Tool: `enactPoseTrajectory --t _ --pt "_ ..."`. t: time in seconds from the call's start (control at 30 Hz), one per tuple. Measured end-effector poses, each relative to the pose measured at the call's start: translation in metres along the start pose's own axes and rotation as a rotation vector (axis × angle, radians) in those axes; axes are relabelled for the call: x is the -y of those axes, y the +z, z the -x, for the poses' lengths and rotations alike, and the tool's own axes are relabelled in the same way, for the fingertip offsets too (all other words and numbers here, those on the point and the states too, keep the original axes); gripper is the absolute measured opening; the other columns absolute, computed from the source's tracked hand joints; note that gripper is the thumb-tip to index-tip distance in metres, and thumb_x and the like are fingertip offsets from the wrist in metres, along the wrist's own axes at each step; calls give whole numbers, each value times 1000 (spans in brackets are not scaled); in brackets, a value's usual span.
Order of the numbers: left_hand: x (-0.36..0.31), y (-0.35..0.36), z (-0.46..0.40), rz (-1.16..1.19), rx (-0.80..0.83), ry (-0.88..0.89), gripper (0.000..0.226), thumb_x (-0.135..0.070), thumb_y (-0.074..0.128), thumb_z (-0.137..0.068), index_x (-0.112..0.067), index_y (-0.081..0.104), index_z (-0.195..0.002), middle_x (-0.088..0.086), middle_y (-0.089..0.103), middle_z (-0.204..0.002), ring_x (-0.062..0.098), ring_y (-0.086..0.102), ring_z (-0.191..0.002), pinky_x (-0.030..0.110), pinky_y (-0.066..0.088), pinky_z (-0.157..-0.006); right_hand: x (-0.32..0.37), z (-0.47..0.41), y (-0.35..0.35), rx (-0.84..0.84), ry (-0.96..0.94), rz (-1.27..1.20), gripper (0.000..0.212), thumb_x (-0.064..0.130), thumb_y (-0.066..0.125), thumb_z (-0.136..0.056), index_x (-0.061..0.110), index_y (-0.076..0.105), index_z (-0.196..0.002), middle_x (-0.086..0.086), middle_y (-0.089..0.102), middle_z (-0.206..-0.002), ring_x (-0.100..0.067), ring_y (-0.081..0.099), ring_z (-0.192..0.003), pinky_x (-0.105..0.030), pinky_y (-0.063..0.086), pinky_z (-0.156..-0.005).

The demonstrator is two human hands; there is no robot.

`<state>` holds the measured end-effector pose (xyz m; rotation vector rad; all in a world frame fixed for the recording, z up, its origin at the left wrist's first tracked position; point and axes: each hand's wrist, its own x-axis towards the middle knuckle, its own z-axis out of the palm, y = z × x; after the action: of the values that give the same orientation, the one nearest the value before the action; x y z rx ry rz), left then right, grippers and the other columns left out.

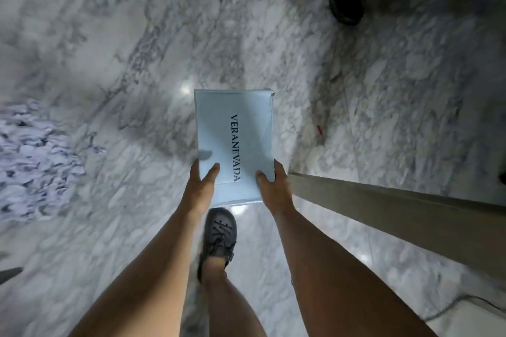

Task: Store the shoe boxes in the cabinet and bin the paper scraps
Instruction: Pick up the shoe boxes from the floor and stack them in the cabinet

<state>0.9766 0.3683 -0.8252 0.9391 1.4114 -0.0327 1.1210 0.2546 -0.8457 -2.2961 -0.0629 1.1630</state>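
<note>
Both hands, left (201, 186) and right (273, 186), hold the box (235, 145) by its near end, level above the floor (109, 63), each grip closed on an edge. Held so far back, it could tip forward or clip the panel (397, 216) alongside.

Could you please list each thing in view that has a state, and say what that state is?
shoe box: lid closed, carried above the marble floor, one far corner torn.
left hand: grips the box's near left edge.
right hand: grips the box's near right edge.
grey shoe: on the person's foot, laces tied.
red scrap: lying on the floor.
</note>
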Motion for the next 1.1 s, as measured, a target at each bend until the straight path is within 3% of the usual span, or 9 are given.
enactPoseTrajectory --t 0.13,0.27,0.4,0.6,0.7,0.87,0.93,1.03,1.1 --pt "17 -65 124 114 -73 25 65 -45 59 -95 -28 35 -153 -4 51 -148 21 48 -137 45 36 -116 32 134 0 82 -84 57 54 35 58 -88 40 50 -142 4 70 -119 -25 66 -105 -41 57 -93" --pt "55 -138 263 232 -126 43 58 -41 58 -96 -24 40 -148 -2 58 -139 22 56 -126 48 41 -113 45 276 11 173 -199 183 50 28 55 -95 37 49 -144 1 67 -114 -25 63 -95 -32 50 -78" --pt "101 -210 426 422 -221 83 25 -18 51 -105 -24 46 -129 1 60 -125 23 58 -116 37 47 -99 31 423 31 301 -329 308 48 28 56 -95 36 54 -142 3 63 -110 -23 61 -97 -37 53 -87" --pt "216 -297 634 526 -435 32 25 -11 56 -100 -26 48 -119 -1 64 -118 23 61 -112 39 49 -101 -20 603 80 568 -543 616 59 38 55 -85 38 49 -144 -5 73 -119 -33 70 -97 -44 58 -82" --pt "257 -329 691 560 -563 -11 34 -19 61 -80 -26 56 -113 -2 72 -113 20 67 -104 40 56 -91 -6 688 109 638 -668 659 63 30 59 -86 35 48 -147 -6 71 -124 -34 69 -106 -45 58 -88" --pt "246 -399 749 712 -761 53 41 5 52 -95 -22 47 -126 -7 55 -94 9 53 -77 30 46 -67 48 772 182 688 -879 712 52 21 62 -92 27 54 -143 -11 71 -118 -35 68 -107 -40 56 -89" --pt "233 -436 756 753 -800 134 44 8 52 -96 -17 47 -131 -1 56 -106 16 56 -89 31 48 -75 81 797 215 684 -927 686 45 21 64 -91 24 60 -136 -12 74 -114 -37 70 -104 -41 57 -87" --pt "225 -501 745 804 -852 186 53 7 55 -95 -27 44 -135 -3 59 -123 15 55 -107 34 47 -94 131 827 269 667 -1023 668 48 21 63 -91 29 60 -138 -10 73 -117 -35 69 -103 -37 55 -86" --pt "225 -545 730 822 -879 198 61 0 59 -93 -31 43 -142 1 62 -134 20 60 -114 46 49 -103 163 840 308 661 -1040 666 52 23 62 -92 39 57 -141 -2 72 -116 -28 68 -97 -29 50 -80"
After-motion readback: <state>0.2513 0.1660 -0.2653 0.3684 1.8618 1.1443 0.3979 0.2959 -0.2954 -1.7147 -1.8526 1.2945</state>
